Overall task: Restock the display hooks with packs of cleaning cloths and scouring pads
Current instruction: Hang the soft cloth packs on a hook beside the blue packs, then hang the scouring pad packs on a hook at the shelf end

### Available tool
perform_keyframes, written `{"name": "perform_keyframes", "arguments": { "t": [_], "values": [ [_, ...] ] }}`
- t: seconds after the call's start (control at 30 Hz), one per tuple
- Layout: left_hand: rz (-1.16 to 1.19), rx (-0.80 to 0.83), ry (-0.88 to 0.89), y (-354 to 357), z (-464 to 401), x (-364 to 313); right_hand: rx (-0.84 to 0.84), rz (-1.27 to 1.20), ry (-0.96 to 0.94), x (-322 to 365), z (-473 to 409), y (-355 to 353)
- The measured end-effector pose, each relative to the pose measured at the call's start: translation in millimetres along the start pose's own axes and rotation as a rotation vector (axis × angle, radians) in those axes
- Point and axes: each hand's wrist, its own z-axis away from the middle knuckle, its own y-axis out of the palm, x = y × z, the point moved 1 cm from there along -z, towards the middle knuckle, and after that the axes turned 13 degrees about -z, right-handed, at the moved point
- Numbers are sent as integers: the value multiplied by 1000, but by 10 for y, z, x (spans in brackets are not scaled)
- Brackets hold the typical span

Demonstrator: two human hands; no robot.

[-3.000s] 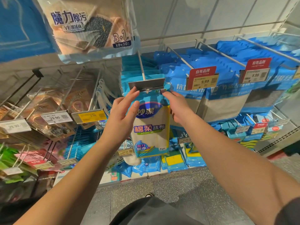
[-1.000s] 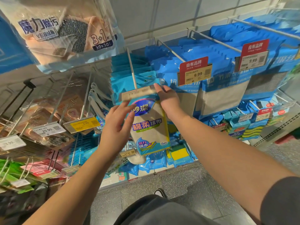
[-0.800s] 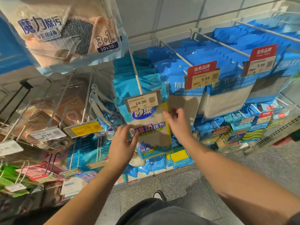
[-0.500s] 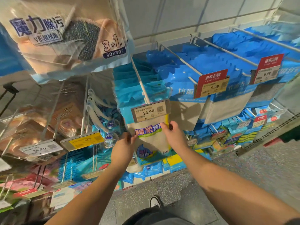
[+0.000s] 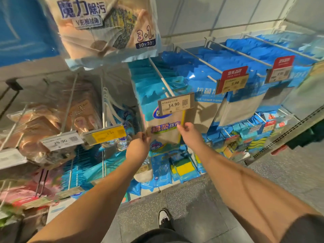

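A blue-and-beige pack of cleaning cloths [image 5: 164,135] hangs at the front of a white display hook [image 5: 162,78], under a grey price tag [image 5: 176,104] reading 14.90. More packs of the same kind hang behind it on that hook. My left hand [image 5: 139,146] pinches the pack's left edge with curled fingers. My right hand [image 5: 188,133] pinches the pack's right edge near its printed label. Both arms reach up from the bottom of the view.
Blue cloth packs [image 5: 245,102] with red 9.99 tags [image 5: 233,79] fill the hooks to the right. A large beige pack [image 5: 105,27] hangs overhead at the left. Clear-wrapped brown goods [image 5: 43,123] hang on the left hooks. Sponge packs [image 5: 184,167] line the bottom row above the floor.
The pack went onto the hook and its price tag flipped down. Both hands slid from the pack's top to its side edges, and the view drifted upward.
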Motion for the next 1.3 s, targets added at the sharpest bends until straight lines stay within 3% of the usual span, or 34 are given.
{"name": "perform_keyframes", "arguments": {
  "t": [0.23, 0.5, 0.8, 1.0, 1.3],
  "values": [
    [-24, 28, 114, -70, 874, 455, -4, 47, -33, -280, 959, -19],
    [-20, 34, 139, -237, 2477, 1719, 223, 280, -167, -462, 2726, 673],
    [-176, -22, -83, -980, 4109, 3580, 543, 466, -344, -238, 4617, 2211],
    [-151, -57, -201, -1322, 4818, 4849, 642, 629, -513, -116, 5490, 3328],
    [-125, -187, -327, -2308, 5511, 6995, 764, 638, -454, 125, 6683, 5415]
  ]
}}
